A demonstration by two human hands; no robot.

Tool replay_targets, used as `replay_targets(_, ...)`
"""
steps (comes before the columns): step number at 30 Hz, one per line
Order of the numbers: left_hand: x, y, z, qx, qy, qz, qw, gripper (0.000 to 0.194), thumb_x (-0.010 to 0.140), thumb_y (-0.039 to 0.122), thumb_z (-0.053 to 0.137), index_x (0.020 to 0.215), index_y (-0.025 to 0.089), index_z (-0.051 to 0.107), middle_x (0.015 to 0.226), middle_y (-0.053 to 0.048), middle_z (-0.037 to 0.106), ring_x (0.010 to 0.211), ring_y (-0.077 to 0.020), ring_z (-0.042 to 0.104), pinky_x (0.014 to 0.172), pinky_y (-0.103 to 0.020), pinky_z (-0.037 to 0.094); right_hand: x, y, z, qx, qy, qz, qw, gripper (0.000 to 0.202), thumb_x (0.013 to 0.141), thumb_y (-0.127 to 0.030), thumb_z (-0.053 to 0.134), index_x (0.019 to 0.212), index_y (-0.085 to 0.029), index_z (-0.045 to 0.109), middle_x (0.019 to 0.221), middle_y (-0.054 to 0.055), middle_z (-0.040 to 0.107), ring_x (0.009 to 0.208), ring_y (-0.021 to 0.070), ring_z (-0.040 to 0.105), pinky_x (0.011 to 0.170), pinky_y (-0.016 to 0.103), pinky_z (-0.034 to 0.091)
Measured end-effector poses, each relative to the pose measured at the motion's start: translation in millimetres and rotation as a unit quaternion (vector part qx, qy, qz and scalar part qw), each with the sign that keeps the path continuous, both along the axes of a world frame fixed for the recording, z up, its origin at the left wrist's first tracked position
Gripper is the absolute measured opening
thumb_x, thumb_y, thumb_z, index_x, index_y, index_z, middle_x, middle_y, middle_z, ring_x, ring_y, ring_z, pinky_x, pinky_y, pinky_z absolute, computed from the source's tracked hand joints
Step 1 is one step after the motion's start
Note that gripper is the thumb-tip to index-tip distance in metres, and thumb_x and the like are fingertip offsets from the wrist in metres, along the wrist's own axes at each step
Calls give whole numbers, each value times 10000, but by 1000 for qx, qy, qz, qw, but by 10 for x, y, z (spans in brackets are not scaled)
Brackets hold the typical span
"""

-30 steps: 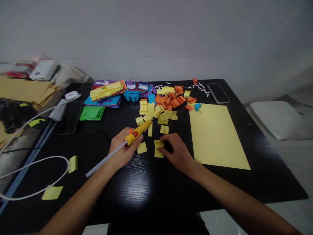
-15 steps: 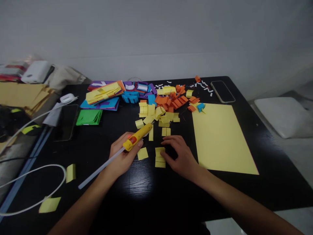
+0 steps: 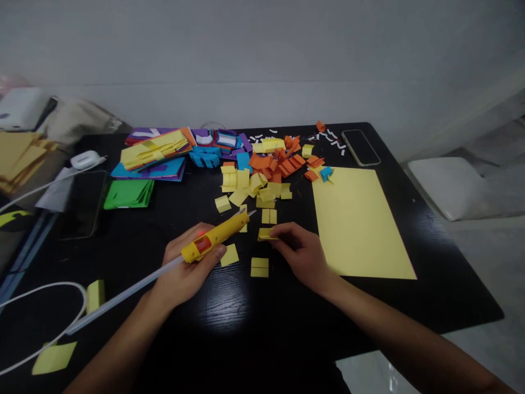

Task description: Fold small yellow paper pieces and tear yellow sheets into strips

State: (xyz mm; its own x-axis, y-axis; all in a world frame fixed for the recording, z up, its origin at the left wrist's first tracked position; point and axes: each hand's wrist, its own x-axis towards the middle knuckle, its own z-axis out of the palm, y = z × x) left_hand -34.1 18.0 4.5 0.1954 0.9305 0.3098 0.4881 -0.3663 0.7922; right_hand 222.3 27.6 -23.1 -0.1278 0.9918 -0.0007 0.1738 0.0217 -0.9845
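Note:
My left hand (image 3: 186, 268) is wrapped round a yellow glue gun (image 3: 217, 235), with a long translucent glue stick (image 3: 127, 293) sticking out of its back end. The nozzle points up and right toward small yellow papers. Between the thumb and fingers of my right hand (image 3: 301, 253) is a small folded yellow paper (image 3: 266, 234), held just above the table. Below it lies a creased yellow piece (image 3: 260, 267); another yellow square (image 3: 229, 255) rests beside the glue gun. A pile of yellow folded pieces (image 3: 241, 179) and orange folded pieces (image 3: 270, 164) sits farther back.
On the black table (image 3: 229, 350) lie a large yellow sheet (image 3: 363, 224), a phone (image 3: 361, 148) at back right, a dark phone (image 3: 84, 205) at left, green papers (image 3: 129, 194) and a looped white cable (image 3: 84, 295). A white seat (image 3: 445, 186) stands at right.
My right hand has picked up a small yellow paper, separating it from the creased piece below. The glue gun stays in my left hand. The whole view has shifted, moving things leftward.

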Motion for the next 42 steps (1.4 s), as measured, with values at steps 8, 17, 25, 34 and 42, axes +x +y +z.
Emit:
replay_targets(8, 23, 15, 91, 23, 27, -66, 997, 66, 930, 249, 636, 912, 210, 686, 802, -23, 678, 654, -162, 639, 577, -269, 516, -19, 30, -3, -24, 72, -30, 997, 178, 834, -339, 814, 859, -249, 664, 901, 23, 747, 849, 203, 728, 826, 360, 590)
replay_targets(17, 25, 3, 103, 3, 52, -65, 997, 122, 947, 285, 613, 878, 195, 658, 696, 6, 603, 604, -142, 596, 555, -246, 487, -40, 28, 36, 23, 70, -42, 996, 221, 840, -368, 812, 954, -235, 677, 860, 15, 758, 811, 184, 745, 738, 297, 599)
replay_targets(25, 21, 1, 78, 27, 72, -88, 993, 133, 960, 265, 608, 856, 189, 639, 779, -13, 644, 663, -144, 628, 605, -250, 502, -30, -5, 61, 37, 68, -39, 996, 109, 840, -291, 803, 894, -241, 722, 852, 8, 771, 797, 180, 754, 749, 306, 621)
replay_targets(34, 32, -6, 95, 30, 76, -92, 992, 110, 951, 251, 619, 860, 191, 637, 789, -20, 650, 648, -149, 623, 605, -263, 503, -44, -51, 43, 39, 70, -29, 996, 101, 856, -285, 794, 909, -242, 719, 873, 11, 772, 798, 169, 749, 746, 305, 623)
replay_targets(42, 30, -11, 55, 29, 90, -116, 989, 128, 959, 246, 616, 842, 204, 585, 765, -6, 605, 648, -145, 583, 599, -267, 473, -53, -62, 43, 37, 76, -20, 996, 99, 856, -268, 795, 909, -237, 717, 882, 13, 771, 809, 164, 753, 756, 292, 628)
